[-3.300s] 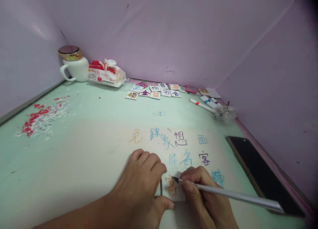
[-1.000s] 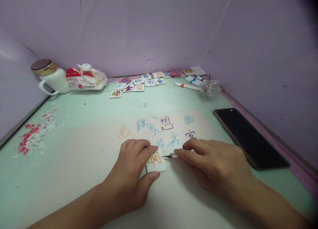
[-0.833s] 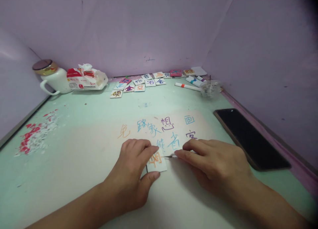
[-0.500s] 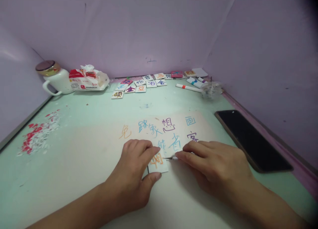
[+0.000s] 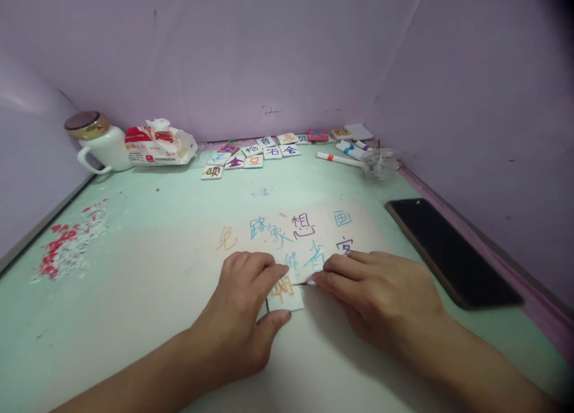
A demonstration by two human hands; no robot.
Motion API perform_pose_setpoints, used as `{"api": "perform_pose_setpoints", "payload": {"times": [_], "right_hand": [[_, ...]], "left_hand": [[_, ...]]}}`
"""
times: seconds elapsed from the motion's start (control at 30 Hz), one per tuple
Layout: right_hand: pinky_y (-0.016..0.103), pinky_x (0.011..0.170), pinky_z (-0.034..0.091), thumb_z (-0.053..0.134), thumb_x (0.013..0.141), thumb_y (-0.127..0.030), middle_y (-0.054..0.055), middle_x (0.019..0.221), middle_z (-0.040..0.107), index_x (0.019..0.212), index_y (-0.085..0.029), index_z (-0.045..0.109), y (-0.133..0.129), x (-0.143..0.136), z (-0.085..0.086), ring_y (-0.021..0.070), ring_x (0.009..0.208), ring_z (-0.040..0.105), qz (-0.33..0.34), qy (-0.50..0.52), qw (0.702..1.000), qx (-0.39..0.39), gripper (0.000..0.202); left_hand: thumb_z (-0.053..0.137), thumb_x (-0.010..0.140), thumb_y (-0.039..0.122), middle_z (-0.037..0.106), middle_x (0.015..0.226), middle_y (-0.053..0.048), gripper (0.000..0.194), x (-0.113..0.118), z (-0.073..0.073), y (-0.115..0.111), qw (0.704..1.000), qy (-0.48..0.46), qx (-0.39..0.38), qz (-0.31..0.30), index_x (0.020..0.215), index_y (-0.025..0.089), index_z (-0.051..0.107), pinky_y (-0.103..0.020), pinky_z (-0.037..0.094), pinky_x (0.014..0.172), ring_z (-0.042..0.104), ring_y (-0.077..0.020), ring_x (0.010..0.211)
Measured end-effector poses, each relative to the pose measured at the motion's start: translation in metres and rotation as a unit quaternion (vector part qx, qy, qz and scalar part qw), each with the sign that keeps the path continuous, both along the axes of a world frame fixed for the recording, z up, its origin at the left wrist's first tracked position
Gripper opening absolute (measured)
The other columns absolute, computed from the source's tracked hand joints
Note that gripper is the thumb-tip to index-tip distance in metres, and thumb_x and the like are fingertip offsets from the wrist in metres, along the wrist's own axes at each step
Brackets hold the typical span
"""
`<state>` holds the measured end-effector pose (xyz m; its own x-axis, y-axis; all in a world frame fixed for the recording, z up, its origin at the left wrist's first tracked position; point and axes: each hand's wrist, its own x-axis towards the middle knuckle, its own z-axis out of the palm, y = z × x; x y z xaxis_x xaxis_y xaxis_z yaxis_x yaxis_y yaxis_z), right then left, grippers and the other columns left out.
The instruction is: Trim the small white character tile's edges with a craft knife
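Observation:
A white square tile point(image 5: 291, 300) with an orange character lies on the table in front of me. My left hand point(image 5: 244, 308) grips it from the left, index finger at the top edge and thumb at the bottom edge. My right hand point(image 5: 381, 296) pinches a thin pointed tool point(image 5: 308, 283), whose dark tip reaches the tile's right part, over the orange strokes. Most of the tool is hidden by the fingers. Just beyond the hands, characters in blue, purple and orange are written on the table point(image 5: 156, 341).
A phone point(image 5: 448, 245) lies at the right. Lettered tiles point(image 5: 253, 161), markers point(image 5: 341, 159) and a crumpled clear object point(image 5: 380, 163) sit at the back. Back left are a white mug point(image 5: 112, 147) and a tissue pack point(image 5: 159, 147); red and white shavings point(image 5: 67, 245) lie left.
My right hand has shifted slightly left with the tool, still at the tile's right part. My left hand stays in place on the tile.

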<state>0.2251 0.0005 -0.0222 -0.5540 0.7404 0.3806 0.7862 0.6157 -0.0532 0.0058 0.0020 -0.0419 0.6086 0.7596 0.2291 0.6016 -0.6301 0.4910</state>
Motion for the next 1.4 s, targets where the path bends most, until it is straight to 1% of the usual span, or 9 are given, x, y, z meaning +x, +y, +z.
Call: {"api": "perform_pose_setpoints", "payload": {"times": [0.13, 0.37, 0.63, 0.8, 0.93, 1.03, 1.13, 1.3, 1.4], "right_hand": [[0.03, 0.049, 0.023, 0.056, 0.072, -0.006, -0.007, 0.066, 0.067, 0.077, -0.026, 0.069, 0.0, 0.001, 0.0, 0.0128, 0.05, 0.051, -0.005, 0.001, 1.0, -0.009, 0.024], [0.03, 0.049, 0.023, 0.055, 0.071, -0.004, -0.006, 0.063, 0.065, 0.076, -0.026, 0.069, -0.001, 0.0, 0.002, 0.0129, 0.049, 0.05, -0.009, -0.001, 0.999, -0.034, 0.026], [0.031, 0.049, 0.02, 0.053, 0.063, 0.0, -0.004, 0.061, 0.062, 0.072, -0.024, 0.067, -0.004, -0.001, 0.005, 0.013, 0.048, 0.049, -0.02, -0.017, 0.998, -0.052, 0.03], [0.03, 0.046, 0.016, 0.056, 0.06, -0.002, -0.004, 0.062, 0.063, 0.075, -0.025, 0.069, -0.002, -0.006, 0.011, 0.0141, 0.047, 0.052, -0.033, -0.057, 0.993, -0.093, 0.031], [0.03, 0.045, 0.012, 0.06, 0.065, -0.007, -0.004, 0.065, 0.064, 0.074, -0.026, 0.069, 0.003, -0.007, 0.015, 0.0138, 0.047, 0.053, -0.053, -0.085, 0.984, -0.146, 0.022], [0.028, 0.047, 0.017, 0.059, 0.075, -0.015, -0.004, 0.069, 0.065, 0.075, -0.026, 0.068, 0.007, -0.004, 0.014, 0.0123, 0.051, 0.055, -0.055, -0.051, 0.976, -0.206, 0.014], [0.027, 0.052, 0.024, 0.057, 0.08, -0.018, -0.004, 0.07, 0.065, 0.073, -0.025, 0.067, 0.01, 0.0, 0.012, 0.0123, 0.059, 0.057, -0.049, 0.001, 0.967, -0.248, 0.015], [0.027, 0.052, 0.024, 0.055, 0.081, -0.018, -0.003, 0.068, 0.063, 0.067, -0.022, 0.063, 0.005, -0.002, 0.009, 0.012, 0.056, 0.055, -0.074, 0.027, 0.963, -0.257, 0.016], [0.029, 0.05, 0.02, 0.053, 0.081, -0.019, -0.002, 0.07, 0.062, 0.071, -0.023, 0.064, -0.002, -0.004, 0.005, 0.0126, 0.053, 0.053, -0.092, 0.025, 0.967, -0.236, 0.016]], "left_hand": [[0.053, 0.08, 0.018, 0.048, 0.11, -0.01, 0.041, 0.0, 0.0, 0.001, 1.0, 0.001, 0.0, -0.002, 0.12, 0.017, 0.046, -0.049, 0.034, 0.088, 0.044, -0.0266, 0.099], [0.052, 0.081, 0.019, 0.05, 0.11, -0.01, 0.04, -0.001, -0.001, 0.001, 1.0, -0.001, -0.001, 0.003, 0.12, 0.02, 0.046, -0.052, 0.035, 0.088, 0.046, -0.0277, 0.099], [0.054, 0.079, 0.018, 0.049, 0.11, -0.011, 0.04, -0.001, 0.0, -0.001, 1.0, -0.008, 0.002, 0.003, 0.119, 0.018, 0.047, -0.051, 0.036, 0.089, 0.046, -0.0279, 0.1], [0.054, 0.079, 0.017, 0.048, 0.111, -0.011, 0.041, -0.002, 0.001, 0.0, 1.0, -0.004, 0.002, 0.003, 0.119, 0.017, 0.047, -0.05, 0.037, 0.089, 0.046, -0.0281, 0.102], [0.053, 0.08, 0.017, 0.048, 0.111, -0.011, 0.04, -0.002, 0.001, 0.0, 1.0, 0.006, 0.002, -0.005, 0.119, 0.017, 0.046, -0.051, 0.037, 0.088, 0.045, -0.0278, 0.101], [0.053, 0.08, 0.017, 0.047, 0.111, -0.01, 0.041, -0.002, 0.0, 0.0, 1.0, 0.0, 0.008, 0.001, 0.12, 0.018, 0.045, -0.051, 0.036, 0.088, 0.045, -0.0278, 0.101], [0.053, 0.079, 0.017, 0.048, 0.111, -0.01, 0.041, -0.002, -0.002, -0.001, 1.0, -0.007, 0.01, 0.006, 0.119, 0.019, 0.046, -0.051, 0.036, 0.088, 0.045, -0.0283, 0.1], [0.054, 0.078, 0.019, 0.049, 0.111, -0.011, 0.041, -0.002, -0.004, -0.002, 1.0, -0.006, 0.012, 0.018, 0.119, 0.019, 0.048, -0.051, 0.038, 0.087, 0.045, -0.0292, 0.101], [0.057, 0.078, 0.02, 0.05, 0.111, -0.011, 0.042, -0.001, -0.005, -0.002, 0.999, -0.005, 0.016, 0.03, 0.119, 0.019, 0.049, -0.05, 0.04, 0.087, 0.045, -0.0294, 0.101]]}}
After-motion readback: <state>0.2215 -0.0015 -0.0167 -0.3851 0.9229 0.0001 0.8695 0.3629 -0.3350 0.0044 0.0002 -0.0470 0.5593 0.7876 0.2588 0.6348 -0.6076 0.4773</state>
